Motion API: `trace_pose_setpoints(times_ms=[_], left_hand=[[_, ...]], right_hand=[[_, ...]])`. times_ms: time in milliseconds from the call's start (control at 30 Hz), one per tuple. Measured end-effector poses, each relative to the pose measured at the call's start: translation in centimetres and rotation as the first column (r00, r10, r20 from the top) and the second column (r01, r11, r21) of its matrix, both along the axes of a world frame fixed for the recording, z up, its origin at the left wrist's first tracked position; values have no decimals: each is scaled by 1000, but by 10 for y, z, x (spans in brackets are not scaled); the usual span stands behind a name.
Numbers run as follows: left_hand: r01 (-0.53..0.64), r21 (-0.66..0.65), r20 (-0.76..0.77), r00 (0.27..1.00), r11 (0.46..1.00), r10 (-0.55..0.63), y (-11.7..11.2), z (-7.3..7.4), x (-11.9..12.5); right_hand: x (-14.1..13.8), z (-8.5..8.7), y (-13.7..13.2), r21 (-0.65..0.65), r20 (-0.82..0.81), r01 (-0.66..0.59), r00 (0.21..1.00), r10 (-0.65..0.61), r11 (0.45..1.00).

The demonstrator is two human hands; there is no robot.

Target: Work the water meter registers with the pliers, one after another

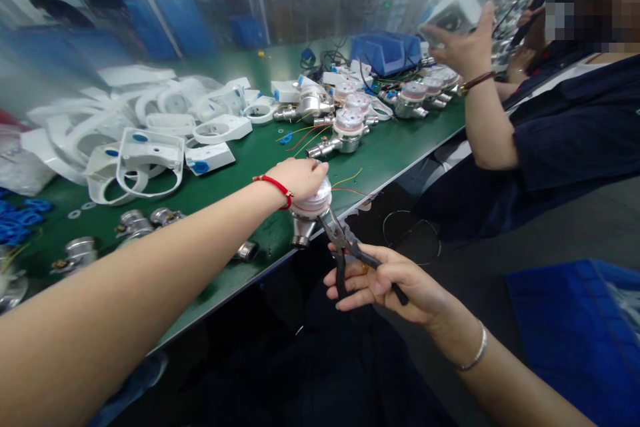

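A metal water meter (302, 228) with a clear round top stands at the front edge of the green bench. My left hand (296, 180), a red cord at its wrist, grips the meter's top from above; its fingertips are partly hidden. Below and to the right, my right hand (395, 280) holds pliers (340, 238) with black handles, several fingers around and between them. The pliers' jaws are at the meter's side, just under its top; whether they pinch anything I cannot tell. Yellow and red wires (347, 188) run out to the right from the meter.
White plastic housings (150, 157) are heaped at the back left of the bench (270, 213). More water meters (349, 130) stand behind mine. Metal fittings (133, 223) lie near my left forearm, blue bins (383, 53) farther back. At right, a co-worker's hand (467, 47) raises a white housing.
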State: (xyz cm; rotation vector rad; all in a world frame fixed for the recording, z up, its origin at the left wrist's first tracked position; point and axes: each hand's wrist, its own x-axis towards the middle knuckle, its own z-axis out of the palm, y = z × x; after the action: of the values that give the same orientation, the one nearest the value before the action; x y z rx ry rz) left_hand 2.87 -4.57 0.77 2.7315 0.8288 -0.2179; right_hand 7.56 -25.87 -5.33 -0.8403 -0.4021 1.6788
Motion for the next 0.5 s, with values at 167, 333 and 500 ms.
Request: trace_pose_setpoints(times_ms=[167,333,500], left_hand=[[-43,-40,-4,999,998,43,2,0,-8],[-119,14,-51,992,993,119,-7,5,-5],[-156,-13,-90,984,988,154,-10,9,0]], right_hand=[[4,12,-10,-22,615,27,788,-8,999],[2,28,-24,34,982,-33,185,-27,999],[0,28,-18,40,973,-102,231,-16,994]])
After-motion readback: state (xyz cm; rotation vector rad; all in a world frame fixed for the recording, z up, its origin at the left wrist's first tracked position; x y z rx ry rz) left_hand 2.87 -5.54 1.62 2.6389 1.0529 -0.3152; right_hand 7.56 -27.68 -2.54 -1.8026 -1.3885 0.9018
